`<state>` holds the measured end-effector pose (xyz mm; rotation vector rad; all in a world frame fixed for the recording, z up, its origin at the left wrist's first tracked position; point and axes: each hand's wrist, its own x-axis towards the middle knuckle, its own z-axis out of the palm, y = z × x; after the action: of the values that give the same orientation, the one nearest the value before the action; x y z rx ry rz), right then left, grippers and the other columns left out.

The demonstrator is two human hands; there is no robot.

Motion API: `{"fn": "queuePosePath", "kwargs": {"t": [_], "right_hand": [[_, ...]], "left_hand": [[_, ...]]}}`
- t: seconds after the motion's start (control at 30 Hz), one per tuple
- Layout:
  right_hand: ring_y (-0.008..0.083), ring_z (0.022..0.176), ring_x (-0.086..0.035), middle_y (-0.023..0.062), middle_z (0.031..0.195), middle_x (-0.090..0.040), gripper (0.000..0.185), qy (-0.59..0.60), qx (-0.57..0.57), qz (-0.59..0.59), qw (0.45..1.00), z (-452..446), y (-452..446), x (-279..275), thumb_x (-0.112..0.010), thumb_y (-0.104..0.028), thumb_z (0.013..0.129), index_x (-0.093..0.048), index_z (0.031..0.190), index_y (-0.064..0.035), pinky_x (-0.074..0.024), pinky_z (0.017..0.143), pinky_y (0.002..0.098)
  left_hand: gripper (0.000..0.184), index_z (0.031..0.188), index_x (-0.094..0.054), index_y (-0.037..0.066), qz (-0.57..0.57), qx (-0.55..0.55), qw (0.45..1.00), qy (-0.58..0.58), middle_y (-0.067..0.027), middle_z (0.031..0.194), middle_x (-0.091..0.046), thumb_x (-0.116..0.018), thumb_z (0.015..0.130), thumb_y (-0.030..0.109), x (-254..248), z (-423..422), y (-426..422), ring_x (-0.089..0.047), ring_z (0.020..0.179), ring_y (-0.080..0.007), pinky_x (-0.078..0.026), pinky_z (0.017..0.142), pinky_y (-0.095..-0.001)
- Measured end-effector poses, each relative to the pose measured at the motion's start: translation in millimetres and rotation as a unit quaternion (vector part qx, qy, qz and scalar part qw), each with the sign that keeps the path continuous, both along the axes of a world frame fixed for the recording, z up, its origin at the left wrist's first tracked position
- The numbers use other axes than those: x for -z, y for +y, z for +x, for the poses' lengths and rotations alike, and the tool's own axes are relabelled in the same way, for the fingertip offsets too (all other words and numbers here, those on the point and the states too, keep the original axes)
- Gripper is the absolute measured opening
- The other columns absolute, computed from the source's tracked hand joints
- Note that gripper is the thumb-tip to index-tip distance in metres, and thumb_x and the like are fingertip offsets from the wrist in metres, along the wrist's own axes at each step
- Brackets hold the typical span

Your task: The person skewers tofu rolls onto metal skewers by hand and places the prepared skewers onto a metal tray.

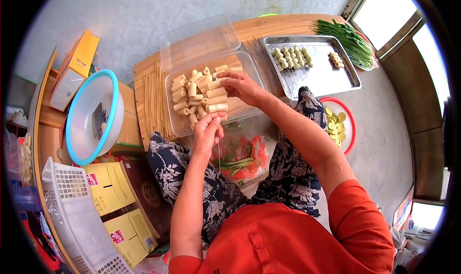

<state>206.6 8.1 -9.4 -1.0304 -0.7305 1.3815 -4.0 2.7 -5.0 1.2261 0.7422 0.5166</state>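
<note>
The left hand (207, 133) is at the container's 6 o'clock edge, its forearm running up almost to 12, its fingers (213, 118) curled into a narrow pinch on a thin skewer (219, 154). The right hand (244, 87) reaches over the container from 3 o'clock, back of the hand up, forearm aimed at 10, fingers bent toward 9; they touch the heap, though I cannot tell whether they grip a piece.

The skewer's long axis runs close to 12–6, its visible length trailing below the left fist toward the person's lap. Just above the left fingers lies a tan roll (216, 108), its long axis about 9–3, tipped slightly up at the 3 o'clock end. Whether the skewer has entered it is hidden. More tan rolls (181, 96) lie heaped around it, pointing various ways, in the clear container (250, 65) on the wooden surface (259, 28).

From the container, a clear lid (199, 41) lies near 12, a bundle of skewers (156, 101) at 9, and a metal tray (346, 77) between 2 and 3, carrying pale green balls (290, 57) and short tan pieces (336, 60).
</note>
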Motion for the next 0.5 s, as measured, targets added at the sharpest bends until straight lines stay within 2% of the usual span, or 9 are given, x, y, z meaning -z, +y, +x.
{"fn": "queuePosePath", "kwargs": {"t": [0.17,0.23,0.37,0.43,0.47,0.5], "right_hand": [[0.0096,0.084,-0.055,0.0007,0.091,-0.057,0.036,-0.015,-0.016,-0.001,1.000,3.1,2.2,6.4,-0.055,-0.022,0.092,-0.051,0.123,-0.0035,-0.0481,0.080,0.0292],[0.0125,0.088,-0.058,0.0036,0.098,-0.059,0.040,-0.001,0.025,-0.003,1.000,-0.7,0.9,2.1,-0.055,-0.028,0.094,-0.050,0.125,-0.0040,-0.0493,0.080,0.0305],[0.0163,0.095,-0.060,0.0069,0.107,-0.061,0.044,0.014,0.002,-0.026,1.000,3.0,1.8,9.6,-0.056,-0.034,0.094,-0.049,0.126,-0.0046,-0.0508,0.081,0.0331],[0.0171,0.084,-0.061,0.0059,0.096,-0.060,0.044,0.028,-0.063,-0.059,0.996,-9.3,-4.0,5.8,-0.063,-0.037,0.089,-0.052,0.116,-0.0050,-0.0541,0.071,0.0330],[0.0185,0.089,-0.063,0.0068,0.103,-0.062,0.042,0.048,-0.083,-0.050,0.994,-16.3,-8.7,1.8,-0.065,-0.034,0.087,-0.053,0.116,-0.0068,-0.0549,0.072,0.0340],[0.0185,0.089,-0.063,0.0068,0.103,-0.062,0.042,0.048,-0.083,-0.049,0.994,-23.7,-9.9,4.9,-0.065,-0.034,0.087,-0.053,0.116,-0.0068,-0.0549,0.072,0.0340]], "left_hand": [[0.023,0.109,-0.063,0.003,0.000,-0.002,1.000,0.002,0.0020,0.058,-0.053,-0.049,0.097,0.017,1.8,0.9,0.4,-0.039,0.045,-0.0020,-0.030,0.042,-0.0155],[0.022,0.108,-0.063,0.004,0.004,-0.010,1.000,0.008,0.0019,0.058,-0.053,-0.049,0.097,0.017,1.4,1.9,0.6,-0.039,0.045,-0.0020,-0.030,0.042,-0.0156],[0.022,0.109,-0.063,0.005,0.014,-0.021,1.000,0.009,0.0018,0.060,-0.053,-0.051,0.097,0.019,4.8,2.7,1.5,-0.039,0.045,-0.0022,-0.029,0.041,-0.0156],[0.022,0.108,-0.063,0.004,0.018,-0.038,0.999,0.020,0.0018,0.059,-0.053,-0.051,0.097,0.018,7.1,3.4,2.7,-0.039,0.044,-0.0022,-0.029,0.040,-0.0158],[0.022,0.108,-0.063,0.004,0.019,-0.038,0.999,0.020,0.0018,0.059,-0.053,-0.051,0.097,0.018,7.2,4.0,2.9,-0.039,0.044,-0.0022,-0.029,0.040,-0.0158],[0.021,0.108,-0.063,0.004,0.021,-0.042,0.999,0.024,0.0017,0.059,-0.053,-0.051,0.097,0.018,6.9,4.9,2.4,-0.039,0.044,-0.0022,-0.029,0.040,-0.0158]]}}
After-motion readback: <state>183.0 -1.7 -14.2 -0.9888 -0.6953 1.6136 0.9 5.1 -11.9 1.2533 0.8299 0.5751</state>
